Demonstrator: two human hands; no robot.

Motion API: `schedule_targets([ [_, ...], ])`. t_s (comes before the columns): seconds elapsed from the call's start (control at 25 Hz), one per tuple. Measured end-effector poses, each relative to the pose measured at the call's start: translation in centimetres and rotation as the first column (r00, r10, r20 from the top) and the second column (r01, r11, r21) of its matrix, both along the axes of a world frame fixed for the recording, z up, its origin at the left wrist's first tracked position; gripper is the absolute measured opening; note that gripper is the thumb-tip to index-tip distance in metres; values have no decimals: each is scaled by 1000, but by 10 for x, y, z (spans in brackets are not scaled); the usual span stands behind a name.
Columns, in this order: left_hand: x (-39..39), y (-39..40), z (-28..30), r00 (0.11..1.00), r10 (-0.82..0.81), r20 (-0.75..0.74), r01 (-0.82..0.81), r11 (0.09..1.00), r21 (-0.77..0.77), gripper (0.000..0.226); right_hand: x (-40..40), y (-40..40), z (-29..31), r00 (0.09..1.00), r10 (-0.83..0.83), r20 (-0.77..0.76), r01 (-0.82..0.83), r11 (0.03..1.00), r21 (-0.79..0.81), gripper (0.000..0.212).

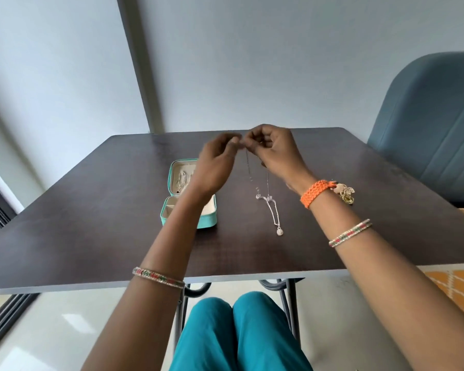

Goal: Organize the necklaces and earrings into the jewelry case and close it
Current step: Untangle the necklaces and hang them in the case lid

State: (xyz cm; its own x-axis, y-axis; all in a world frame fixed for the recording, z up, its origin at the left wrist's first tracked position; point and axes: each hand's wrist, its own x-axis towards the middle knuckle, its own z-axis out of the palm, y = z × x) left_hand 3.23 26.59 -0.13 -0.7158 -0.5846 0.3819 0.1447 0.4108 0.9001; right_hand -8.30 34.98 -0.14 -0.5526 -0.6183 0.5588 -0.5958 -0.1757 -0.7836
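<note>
Above mid-counter, a silver necklace (272, 210) hangs pinched between left hand (212, 167) and right hand (273, 153), its pendant touching the counter (91, 223). Just left sits the open teal jewelry case (188, 210); bare surface reaches every edge.

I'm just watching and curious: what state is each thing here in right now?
Jewelry case: open, on the table.
Necklace: held up by its chain, pendant end on the table.
Left hand: pinching at the chain top.
Right hand: pinching the chain.
</note>
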Motion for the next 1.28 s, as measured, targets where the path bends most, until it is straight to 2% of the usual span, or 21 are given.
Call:
schedule_targets([
  [0.04,1,5,4,996,-84,4,83,993,87,27,8,5,15,998,46,-45,-46,999,-2,14],
  [0.12,10,16,14,965,-258,-52,261,922,287,37,16,16,34,992,57,-112,-58,998,-5,13],
  [0.24,31,21,27,942,-314,-117,335,868,366,39,15,34,57,982,-60,-179,41,993,-113,19],
  [0.36,53,21,32,926,-324,-194,377,791,482,42,5,52,73,982,-146,-118,117,967,-226,21],
  [0.44,67,18,33,916,-326,-233,401,757,516,37,-5,63,78,973,-215,-87,185,947,-263,23],
  [0.56,82,16,32,910,-306,-279,411,746,524,31,-16,78,85,957,-274,98,290,889,-355,21],
  [0.68,87,16,27,869,-270,-414,480,661,577,28,-16,77,79,929,-313,200,367,852,-373,18],
  [0.76,84,17,24,830,-177,-529,524,571,632,28,-8,71,72,926,-335,174,374,878,-299,19],
  [0.84,80,17,23,799,-104,-592,556,502,662,26,6,70,72,947,-319,51,320,947,-18,20],
  [0.88,78,18,23,805,-95,-586,546,506,668,25,17,72,75,963,-269,-18,267,944,193,18],
  [0.92,76,20,22,819,-103,-565,526,528,666,24,30,74,79,982,-179,-55,186,902,390,13],
  [1.0,72,29,22,840,-138,-524,496,585,642,19,57,78,88,997,64,-40,-27,795,606,3],
  [1.08,71,38,24,861,-198,-469,481,619,621,14,80,78,95,960,280,-6,-213,743,635,8],
  [1.12,73,41,26,872,-237,-427,474,625,621,15,88,77,98,941,337,-7,-260,740,620,10],
  [1.28,87,50,35,889,-376,-261,451,626,636,22,99,76,99,943,310,-119,-209,833,512,13],
])
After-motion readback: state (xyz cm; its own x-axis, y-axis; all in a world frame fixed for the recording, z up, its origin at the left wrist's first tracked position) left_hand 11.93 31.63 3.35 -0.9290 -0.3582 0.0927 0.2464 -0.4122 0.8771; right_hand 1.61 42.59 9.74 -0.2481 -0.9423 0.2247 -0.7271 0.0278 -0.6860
